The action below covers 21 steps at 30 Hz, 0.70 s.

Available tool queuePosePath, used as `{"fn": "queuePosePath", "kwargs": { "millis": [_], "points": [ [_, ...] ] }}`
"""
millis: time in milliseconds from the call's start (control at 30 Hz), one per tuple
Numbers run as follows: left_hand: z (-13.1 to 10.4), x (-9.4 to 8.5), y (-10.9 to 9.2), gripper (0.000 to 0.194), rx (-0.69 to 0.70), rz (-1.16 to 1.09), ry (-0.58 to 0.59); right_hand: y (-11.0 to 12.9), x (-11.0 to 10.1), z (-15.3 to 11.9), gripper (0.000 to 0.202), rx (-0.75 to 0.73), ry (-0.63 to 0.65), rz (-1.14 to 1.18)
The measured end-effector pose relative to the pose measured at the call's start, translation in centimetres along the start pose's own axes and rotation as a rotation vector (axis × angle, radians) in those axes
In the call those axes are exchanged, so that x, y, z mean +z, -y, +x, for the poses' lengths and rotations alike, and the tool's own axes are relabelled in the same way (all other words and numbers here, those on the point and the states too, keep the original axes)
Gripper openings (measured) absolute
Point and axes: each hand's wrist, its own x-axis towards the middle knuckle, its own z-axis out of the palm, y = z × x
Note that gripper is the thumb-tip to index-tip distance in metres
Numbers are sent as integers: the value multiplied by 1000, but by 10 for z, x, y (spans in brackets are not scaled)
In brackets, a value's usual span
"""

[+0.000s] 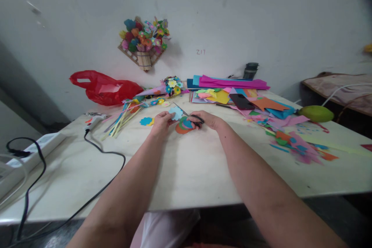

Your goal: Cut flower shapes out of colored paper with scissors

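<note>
My left hand (163, 121) pinches a light blue scalloped paper piece (176, 113) above the white table. Closed around the handles of black scissors (197, 119) is my right hand (205, 119); the blades point up and left, close to the light blue piece. Beneath my hands lie round paper pieces, among them an orange one (182, 128) and a green one. Blue and yellow scalloped shapes (147, 121) rest just left of my left hand.
A glue gun (95, 122) with a black cord and a power strip (35, 155) are at the left. Behind are a red bag (107, 89), paper strips (120, 120) and paper flowers (173, 86). Paper scraps (302, 147), a dark phone (241, 101) and a green oval object (316, 113) lie right.
</note>
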Motion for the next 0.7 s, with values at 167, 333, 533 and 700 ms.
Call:
{"fn": "queuePosePath", "kwargs": {
  "millis": [167, 333, 533, 700],
  "points": [
    [-1, 1, -1, 34, -16, -6, -5, 0, -1, -1, 29, -14, 14, -14],
    [0, 0, 0, 35, -22, -4, -10, 2, -1, -1, 29, -13, 19, -12],
    [-1, 0, -2, 36, -29, -7, -9, -1, 0, 1, 28, -3, 4, -17],
    [-2, 1, -3, 35, -33, -9, -9, -1, 0, 1, 23, 3, 4, 14]
  ]
}}
